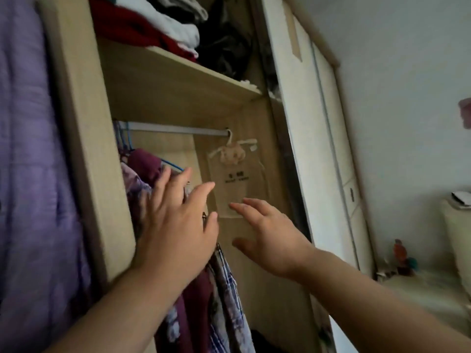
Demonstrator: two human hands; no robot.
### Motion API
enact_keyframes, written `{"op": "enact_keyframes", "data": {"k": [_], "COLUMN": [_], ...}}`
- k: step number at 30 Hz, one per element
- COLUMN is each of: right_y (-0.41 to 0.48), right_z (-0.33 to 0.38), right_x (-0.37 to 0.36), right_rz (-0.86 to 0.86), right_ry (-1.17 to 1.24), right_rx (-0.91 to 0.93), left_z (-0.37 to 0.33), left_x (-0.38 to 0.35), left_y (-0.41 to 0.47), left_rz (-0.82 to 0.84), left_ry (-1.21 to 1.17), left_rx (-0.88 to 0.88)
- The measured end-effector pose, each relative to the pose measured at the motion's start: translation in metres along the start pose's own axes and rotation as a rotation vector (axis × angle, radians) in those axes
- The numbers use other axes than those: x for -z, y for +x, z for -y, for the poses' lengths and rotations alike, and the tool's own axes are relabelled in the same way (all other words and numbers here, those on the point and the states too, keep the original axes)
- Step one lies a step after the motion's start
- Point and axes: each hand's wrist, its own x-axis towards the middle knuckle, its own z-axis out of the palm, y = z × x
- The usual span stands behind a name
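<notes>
Hanging maroon and floral garments [197, 299], below silver wardrobe rail [178, 129]: left hand [175, 225] flat against them, right hand [270, 238] spread, empty; nothing grasped yet.

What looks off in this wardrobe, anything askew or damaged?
Nothing damaged or spilled. The top shelf is untidy: red and white clothes heaped loosely beside a crumpled dark bag. The hanging clothes bunch at the left end of the rail. The left hand and right hand hold nothing.

The hanging clothes [224, 289] at my left hand [175, 225] are printed cloth; wardrobe [163, 80] matt pale wood, rail [178, 129] smooth dull metal, quilt [30, 149] at frame left crinkled cloth.
</notes>
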Motion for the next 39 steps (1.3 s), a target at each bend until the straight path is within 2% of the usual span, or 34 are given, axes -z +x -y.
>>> {"op": "enact_keyframes", "data": {"k": [3,6,9,14,24,28,32,35,39], "right_y": [0.052,0.101,0.148,0.22,0.276,0.286,0.294,0.292,0.273], "right_z": [-0.012,-0.016,-0.009,0.016,0.031,0.026,0.015,0.0,-0.037], "right_x": [-0.008,-0.012,-0.017,-0.027,-0.054,-0.054,-0.043,-0.033,-0.02], "right_rz": [-0.001,0.01,0.02,0.162,0.279,0.159,0.023,0.0,-0.028], "right_ry": [0.106,0.244,0.387,0.599,0.686,0.637,0.53,0.562,0.472], "right_rx": [0.086,0.165,0.206,0.142,-0.059,-0.124,-0.113,-0.124,-0.113], "left_z": [0.006,0.014,0.02,0.019,0.01,0.011,0.012,0.011,0.01], "left_x": [0.016,0.037,0.059,0.057,0.053,0.052,0.051,0.052,0.052], "left_y": [0.029,0.059,0.079,0.084,0.085,0.084,0.084,0.085,0.085], "left_rz": [-0.104,-0.179,-0.16,-0.09,-0.08,-0.085,-0.114,-0.13,-0.109], "left_ry": [0.178,0.457,0.611,0.836,0.911,0.928,0.908,0.881,0.884], "left_rx": [-0.037,-0.077,0.03,0.12,0.157,0.165,0.164,0.17,0.159]}}
